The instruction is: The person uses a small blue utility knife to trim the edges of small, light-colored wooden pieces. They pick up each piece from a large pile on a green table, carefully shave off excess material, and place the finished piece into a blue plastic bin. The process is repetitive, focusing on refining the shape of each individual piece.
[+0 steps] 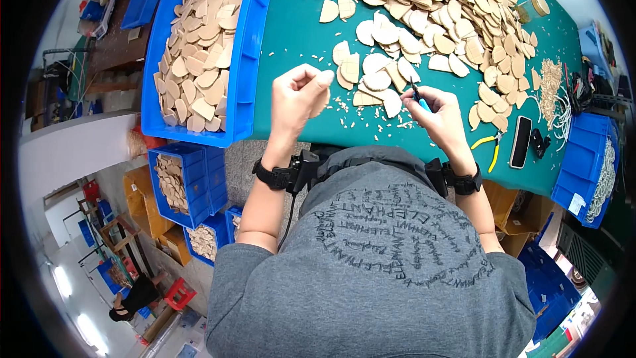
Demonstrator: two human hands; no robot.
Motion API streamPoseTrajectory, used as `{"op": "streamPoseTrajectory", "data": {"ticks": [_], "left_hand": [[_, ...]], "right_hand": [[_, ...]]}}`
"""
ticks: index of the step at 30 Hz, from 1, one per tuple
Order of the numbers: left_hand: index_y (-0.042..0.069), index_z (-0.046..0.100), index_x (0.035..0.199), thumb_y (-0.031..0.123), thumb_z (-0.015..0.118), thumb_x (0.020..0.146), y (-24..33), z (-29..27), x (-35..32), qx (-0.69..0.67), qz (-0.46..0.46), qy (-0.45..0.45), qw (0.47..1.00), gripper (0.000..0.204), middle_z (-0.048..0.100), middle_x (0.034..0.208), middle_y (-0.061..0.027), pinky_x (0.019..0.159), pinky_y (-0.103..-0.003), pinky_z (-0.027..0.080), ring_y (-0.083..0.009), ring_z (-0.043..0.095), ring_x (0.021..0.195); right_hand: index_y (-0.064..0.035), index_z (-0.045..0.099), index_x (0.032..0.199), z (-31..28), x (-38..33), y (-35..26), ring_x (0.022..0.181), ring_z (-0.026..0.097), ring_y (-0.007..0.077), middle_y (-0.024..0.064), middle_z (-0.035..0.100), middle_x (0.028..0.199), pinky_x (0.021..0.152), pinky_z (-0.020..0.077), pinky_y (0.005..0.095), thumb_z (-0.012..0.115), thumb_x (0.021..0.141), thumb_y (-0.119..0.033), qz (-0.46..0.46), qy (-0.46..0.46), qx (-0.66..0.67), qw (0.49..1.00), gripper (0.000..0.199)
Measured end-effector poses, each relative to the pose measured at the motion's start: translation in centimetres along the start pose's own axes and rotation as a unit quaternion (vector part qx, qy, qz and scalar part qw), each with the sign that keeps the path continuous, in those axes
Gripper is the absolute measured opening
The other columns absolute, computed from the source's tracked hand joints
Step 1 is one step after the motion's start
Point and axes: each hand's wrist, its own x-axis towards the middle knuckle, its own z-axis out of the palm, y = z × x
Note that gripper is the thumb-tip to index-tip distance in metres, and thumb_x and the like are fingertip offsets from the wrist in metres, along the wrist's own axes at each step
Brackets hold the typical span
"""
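Observation:
My left hand (298, 96) is closed around a thin tan wooden piece (324, 79), held just above the near edge of the green table (291, 33). My right hand (437, 113) grips a small blue-handled tool (417, 96) with its dark tip pointing up toward a cluster of half-round wooden pieces (374, 73) lying between the hands. Small wood chips are scattered on the green surface below that cluster. A large heap of similar wooden pieces (430, 0) covers the far part of the table.
A big blue bin (248, 59) of wooden pieces stands to the left, with smaller blue bins (202, 179) below it. Yellow-handled pliers (490, 146), a dark phone (521, 140), a jar (533, 6) and a pile of shavings (550, 79) lie to the right. A blue bin (583, 166) sits far right.

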Motion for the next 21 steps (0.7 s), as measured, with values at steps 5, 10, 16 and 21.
{"op": "streamPoseTrajectory", "data": {"ticks": [5, 10, 16, 21], "left_hand": [[0.006, 0.055, 0.061, 0.023, 0.056, 0.093, -0.2, -6.7, 2.2, 0.115, 0.050, 0.259, 0.958, 0.036, 0.046, 0.050, 0.0042, 0.041, -0.024, 0.027, -0.0042, 0.039, 0.043], [0.010, 0.069, 0.092, 0.035, 0.060, 0.089, -2.6, -12.1, 6.1, 0.575, 0.220, 0.390, 0.685, 0.027, 0.061, 0.098, -0.0102, 0.084, -0.041, 0.042, -0.0267, 0.054, 0.095], [0.007, 0.065, 0.098, 0.039, 0.072, 0.077, -12.9, 2.2, 8.9, 0.525, 0.168, 0.059, 0.832, 0.039, 0.055, 0.101, -0.0126, 0.084, -0.042, 0.043, -0.0294, 0.049, 0.100], [0.005, 0.055, 0.081, 0.024, 0.067, 0.084, -13.3, 4.8, 9.0, 0.289, 0.155, -0.011, 0.944, 0.023, 0.056, 0.085, -0.0079, 0.075, -0.036, 0.046, -0.0224, 0.054, 0.080]], "right_hand": [[0.0015, 0.068, 0.087, -0.5, -0.2, 1.3, 0.058, 0.045, 0.0002, -0.0050, 0.055, 0.064, 0.052, 0.0333, 0.0179, 0.067, 0.083, -0.013, 0.024, 0.025, -0.003, 0.999, 0.015], [0.0016, 0.068, 0.088, -0.9, -0.3, 1.4, 0.060, 0.046, 0.0003, -0.0043, 0.057, 0.066, 0.053, 0.0348, 0.0180, 0.067, 0.083, -0.013, 0.041, 0.022, -0.006, 0.999, 0.016], [0.0018, 0.068, 0.090, -0.7, 0.5, 1.3, 0.062, 0.050, 0.0016, -0.0024, 0.060, 0.069, 0.055, 0.0384, 0.0187, 0.066, 0.083, -0.014, 0.037, -0.004, -0.019, 0.999, 0.017], [0.0013, 0.068, 0.091, -0.8, 0.7, 1.6, 0.065, 0.055, 0.0042, 0.0012, 0.064, 0.072, 0.060, 0.0445, 0.0205, 0.066, 0.083, -0.015, 0.047, 0.007, 0.005, 0.999, 0.018]]}}
